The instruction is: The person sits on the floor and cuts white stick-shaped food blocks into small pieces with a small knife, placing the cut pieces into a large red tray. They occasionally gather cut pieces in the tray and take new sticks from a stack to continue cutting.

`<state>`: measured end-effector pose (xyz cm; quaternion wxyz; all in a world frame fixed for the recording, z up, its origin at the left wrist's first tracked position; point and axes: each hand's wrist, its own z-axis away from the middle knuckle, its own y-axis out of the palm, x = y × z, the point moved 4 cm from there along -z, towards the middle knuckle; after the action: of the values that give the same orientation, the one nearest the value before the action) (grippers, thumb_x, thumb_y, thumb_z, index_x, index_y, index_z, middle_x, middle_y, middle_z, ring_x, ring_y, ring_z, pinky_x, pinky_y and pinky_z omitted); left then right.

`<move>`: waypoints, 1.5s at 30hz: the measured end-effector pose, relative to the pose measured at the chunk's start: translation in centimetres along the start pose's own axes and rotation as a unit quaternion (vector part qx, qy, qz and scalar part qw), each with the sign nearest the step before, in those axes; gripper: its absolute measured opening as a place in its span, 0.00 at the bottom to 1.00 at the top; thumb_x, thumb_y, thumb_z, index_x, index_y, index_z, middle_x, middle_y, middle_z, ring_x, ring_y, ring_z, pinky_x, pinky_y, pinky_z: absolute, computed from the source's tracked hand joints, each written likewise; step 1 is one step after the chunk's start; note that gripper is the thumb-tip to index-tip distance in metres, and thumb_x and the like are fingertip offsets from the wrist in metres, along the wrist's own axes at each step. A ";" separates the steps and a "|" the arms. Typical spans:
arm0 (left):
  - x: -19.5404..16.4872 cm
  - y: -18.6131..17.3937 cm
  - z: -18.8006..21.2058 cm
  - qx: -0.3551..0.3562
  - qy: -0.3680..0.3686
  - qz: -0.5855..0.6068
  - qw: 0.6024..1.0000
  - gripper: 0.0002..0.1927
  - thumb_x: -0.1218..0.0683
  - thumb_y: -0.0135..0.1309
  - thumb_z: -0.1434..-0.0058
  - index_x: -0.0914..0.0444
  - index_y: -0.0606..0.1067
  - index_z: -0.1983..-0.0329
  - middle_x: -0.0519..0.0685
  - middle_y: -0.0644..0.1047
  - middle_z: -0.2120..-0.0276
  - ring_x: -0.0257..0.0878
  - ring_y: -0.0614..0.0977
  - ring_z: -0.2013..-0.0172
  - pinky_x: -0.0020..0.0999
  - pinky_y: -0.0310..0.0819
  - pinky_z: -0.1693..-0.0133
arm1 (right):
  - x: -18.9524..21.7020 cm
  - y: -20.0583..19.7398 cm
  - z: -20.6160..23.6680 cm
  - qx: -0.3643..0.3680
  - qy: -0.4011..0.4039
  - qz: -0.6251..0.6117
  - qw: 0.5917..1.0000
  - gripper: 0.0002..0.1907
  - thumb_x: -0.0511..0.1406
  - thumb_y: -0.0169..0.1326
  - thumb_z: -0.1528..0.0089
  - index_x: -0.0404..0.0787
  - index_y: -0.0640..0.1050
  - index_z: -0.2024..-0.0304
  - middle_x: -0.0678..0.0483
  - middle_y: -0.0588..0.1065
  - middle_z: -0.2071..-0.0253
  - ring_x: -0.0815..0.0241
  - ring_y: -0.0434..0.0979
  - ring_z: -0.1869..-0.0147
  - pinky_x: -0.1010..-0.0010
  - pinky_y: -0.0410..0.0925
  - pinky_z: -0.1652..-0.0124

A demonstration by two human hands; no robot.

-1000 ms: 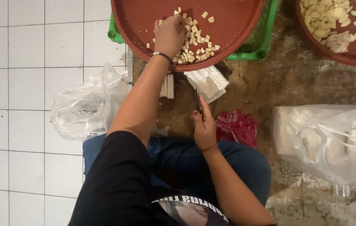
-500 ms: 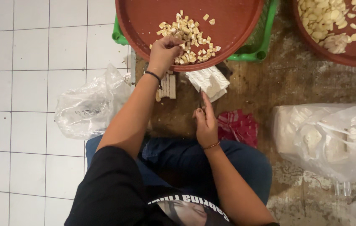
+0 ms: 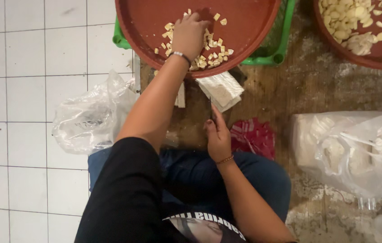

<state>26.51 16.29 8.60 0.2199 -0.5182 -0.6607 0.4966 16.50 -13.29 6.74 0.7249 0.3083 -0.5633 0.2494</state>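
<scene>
Dropping cut pieces into the tray
Left hand (image 3: 190, 35) open over diced cubes (image 3: 209, 56) in red tray (image 3: 254, 27); right hand (image 3: 218, 137) grips knife (image 3: 210, 108) beside white block (image 3: 221, 90), seemingly awaiting more slicing.

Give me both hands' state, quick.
Left hand: fingers curled down over the cut pieces in the red tray; actual hold cannot be told.
Right hand: closed on a knife.

The left hand (image 3: 190, 33) now rests back on the pale cubes (image 3: 209, 56) in the red tray (image 3: 245, 22), having briefly pulled toward the tray's near rim.
</scene>
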 end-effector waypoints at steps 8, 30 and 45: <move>-0.4 0.5 -1.4 0.074 0.052 -0.075 0.993 0.08 0.56 0.59 0.46 0.57 0.82 0.63 0.50 0.79 0.64 0.50 0.79 0.55 0.49 0.70 0.53 | 0.4 0.0 0.2 -0.001 0.009 0.006 1.000 0.28 0.35 0.45 0.27 0.39 0.63 0.25 0.62 0.68 0.66 0.75 0.61 0.67 0.84 0.59 0.65; -7.2 -4.1 16.2 0.112 -0.377 0.705 0.590 0.10 0.61 0.57 0.34 0.64 0.81 0.51 0.41 0.80 0.63 0.28 0.79 0.65 0.25 0.74 0.60 | 2.2 -0.3 -1.1 0.010 -0.102 0.120 0.987 0.34 0.30 0.45 0.29 0.40 0.53 0.21 0.54 0.73 0.57 0.69 0.69 0.61 0.77 0.68 0.56; -7.6 -4.1 17.0 0.094 -0.371 0.659 0.647 0.10 0.60 0.55 0.35 0.69 0.82 0.55 0.43 0.79 0.70 0.28 0.75 0.71 0.23 0.71 0.66 | 2.0 -0.1 -1.3 0.030 -0.112 0.103 0.988 0.34 0.29 0.42 0.29 0.39 0.50 0.21 0.49 0.62 0.23 0.69 0.69 0.57 0.77 0.69 0.53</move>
<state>13.64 2.29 6.93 -0.3813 -0.5657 -0.1212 0.7210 17.88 -12.39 8.45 0.6180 0.2958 -0.6622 0.3033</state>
